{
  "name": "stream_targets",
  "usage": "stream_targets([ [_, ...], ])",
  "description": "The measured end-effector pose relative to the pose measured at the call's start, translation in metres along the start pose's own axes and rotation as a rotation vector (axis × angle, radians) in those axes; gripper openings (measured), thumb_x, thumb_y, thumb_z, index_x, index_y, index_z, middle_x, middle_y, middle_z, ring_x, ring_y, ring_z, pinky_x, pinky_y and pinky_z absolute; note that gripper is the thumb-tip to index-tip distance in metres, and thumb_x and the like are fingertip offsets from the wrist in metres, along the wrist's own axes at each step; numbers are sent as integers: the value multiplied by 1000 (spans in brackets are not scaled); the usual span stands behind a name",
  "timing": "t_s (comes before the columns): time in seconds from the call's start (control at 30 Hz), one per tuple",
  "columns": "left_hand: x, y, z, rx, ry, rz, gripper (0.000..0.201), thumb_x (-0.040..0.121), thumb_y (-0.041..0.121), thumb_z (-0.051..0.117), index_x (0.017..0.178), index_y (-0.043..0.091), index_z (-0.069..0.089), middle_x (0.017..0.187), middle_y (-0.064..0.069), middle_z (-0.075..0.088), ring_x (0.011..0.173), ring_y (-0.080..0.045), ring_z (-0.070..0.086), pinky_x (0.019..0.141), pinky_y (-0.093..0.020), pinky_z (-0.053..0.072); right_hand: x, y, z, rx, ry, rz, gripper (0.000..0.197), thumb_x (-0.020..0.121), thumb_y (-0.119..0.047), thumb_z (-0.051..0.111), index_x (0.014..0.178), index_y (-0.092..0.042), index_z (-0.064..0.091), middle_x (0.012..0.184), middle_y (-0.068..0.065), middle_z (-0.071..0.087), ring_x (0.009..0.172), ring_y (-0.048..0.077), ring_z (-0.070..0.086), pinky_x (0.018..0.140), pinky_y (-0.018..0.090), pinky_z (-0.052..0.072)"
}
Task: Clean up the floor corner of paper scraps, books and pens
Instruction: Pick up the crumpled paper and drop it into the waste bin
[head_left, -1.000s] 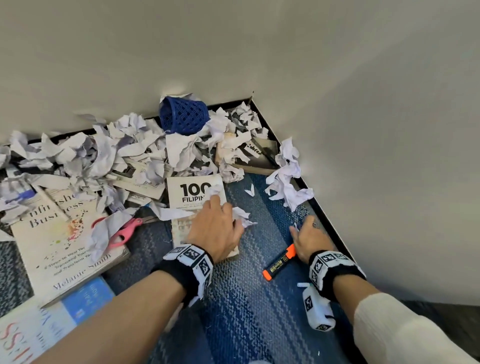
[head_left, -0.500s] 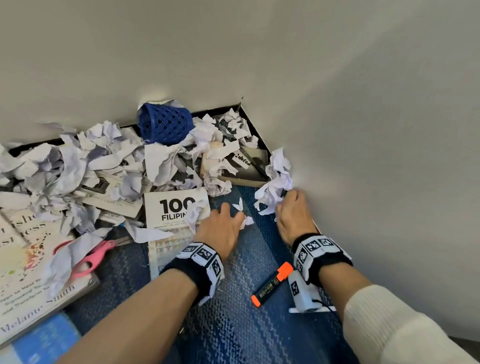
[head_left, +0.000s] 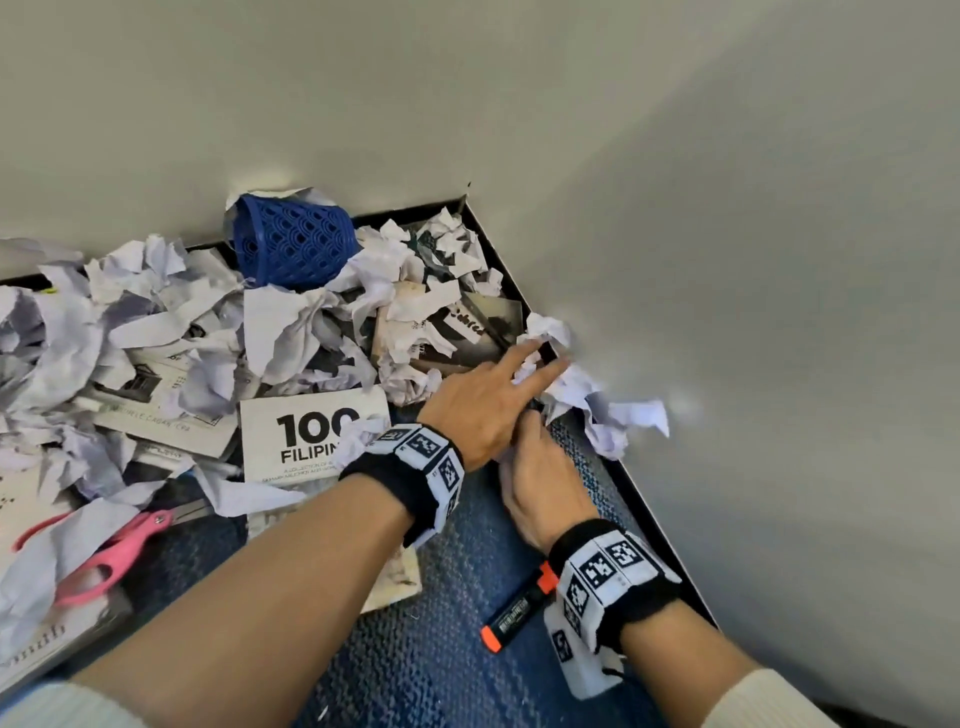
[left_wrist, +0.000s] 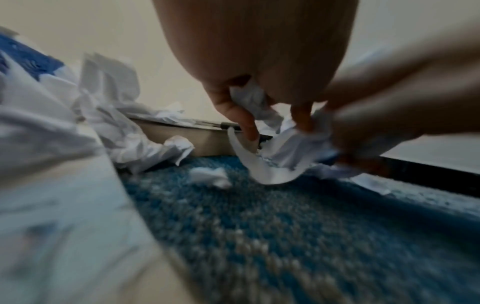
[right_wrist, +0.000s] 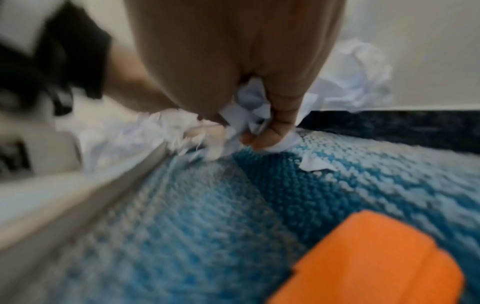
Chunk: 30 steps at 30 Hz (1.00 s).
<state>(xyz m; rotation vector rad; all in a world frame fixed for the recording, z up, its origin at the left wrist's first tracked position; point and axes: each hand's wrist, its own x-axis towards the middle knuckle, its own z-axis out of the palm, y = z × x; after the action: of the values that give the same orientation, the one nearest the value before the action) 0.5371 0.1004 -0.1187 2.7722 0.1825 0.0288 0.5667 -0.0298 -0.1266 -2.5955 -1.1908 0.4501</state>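
Note:
A clump of crumpled white paper scraps (head_left: 587, 395) lies against the right wall's black skirting. My left hand (head_left: 530, 374) reaches over to it, and in the left wrist view its fingers (left_wrist: 246, 125) pinch torn scraps (left_wrist: 275, 156). My right hand (head_left: 524, 441) sits just below and partly under the left; in the right wrist view its fingers (right_wrist: 280, 123) curl round a wad of paper (right_wrist: 249, 107). An orange-and-black highlighter (head_left: 514, 608) lies on the blue carpet beside my right wrist. A white "100 Filipin" book (head_left: 291, 441) lies left of my hands.
A big heap of crumpled paper (head_left: 156, 322) covers several books along the back wall. A blue mesh basket (head_left: 296, 244) lies tipped over there. Another book (head_left: 483, 332) sits in the corner itself. Pink scissors (head_left: 114, 551) rest on a book at the left.
My right hand left the highlighter and went forward to the paper clump by the wall. My left hand came off the white book and crossed right to the same clump.

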Motion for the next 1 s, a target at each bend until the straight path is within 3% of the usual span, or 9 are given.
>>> stream_targets([
  [0.1,6,0,23,94,-112,18,76,92,25,57,153,34,12,162,-6,5,114,-28,56,68,-34,47,-7,13,-8,187,90,214,9,96,-12,42,104,-12,39,84,7,53,74,27,52,67,30,33],
  [0.17,8,6,31,130,-100,68,47,99,29,45,144,27,31,154,-5,25,114,-28,54,65,-33,42,-7,26,-10,211,168,383,16,96,-9,38,102,-6,52,83,10,56,79,29,57,68,31,38],
  [0.27,8,11,32,128,-137,69,31,103,31,37,131,17,43,132,-9,40,114,-30,50,71,-39,47,-12,36,-15,81,154,294,23,84,-18,37,67,-15,52,71,16,61,72,36,58,63,36,43],
  [0.37,5,10,29,146,-189,-24,27,102,25,38,127,15,43,127,-13,43,113,-33,50,73,-41,44,-16,32,-19,32,157,262,38,90,-43,49,60,-19,49,65,11,59,66,28,52,61,29,33],
  [0.47,1,6,25,155,-217,-74,28,100,24,41,123,12,52,126,-13,48,114,-32,51,76,-39,44,-16,22,-26,5,351,95,28,84,-21,62,60,-16,50,64,4,47,58,20,38,57,28,28],
  [0.63,-13,-2,14,125,-179,-115,30,95,33,44,98,9,63,106,-9,52,99,-27,57,66,-34,39,-4,20,-40,82,439,69,4,81,-4,58,81,-6,54,94,4,38,74,14,38,69,22,34],
  [0.73,-19,-8,-4,8,-126,-138,22,88,27,48,72,12,48,81,-5,50,81,-28,61,70,-37,52,12,27,-40,63,333,108,16,85,-2,53,100,-6,48,105,6,40,78,18,43,70,25,35],
  [0.83,-25,-10,-31,-106,-106,-180,19,72,12,55,57,14,43,55,-3,44,62,-27,55,65,-37,55,25,33,-33,75,237,65,35,85,2,48,118,-7,46,121,10,44,98,23,52,90,34,46],
  [1.0,-41,-28,-60,-224,121,-292,19,80,6,48,84,24,49,66,2,51,69,-23,54,65,-32,46,40,48,-32,-18,49,-60,47,88,-5,47,135,-10,44,131,12,46,122,28,44,106,33,32],
])
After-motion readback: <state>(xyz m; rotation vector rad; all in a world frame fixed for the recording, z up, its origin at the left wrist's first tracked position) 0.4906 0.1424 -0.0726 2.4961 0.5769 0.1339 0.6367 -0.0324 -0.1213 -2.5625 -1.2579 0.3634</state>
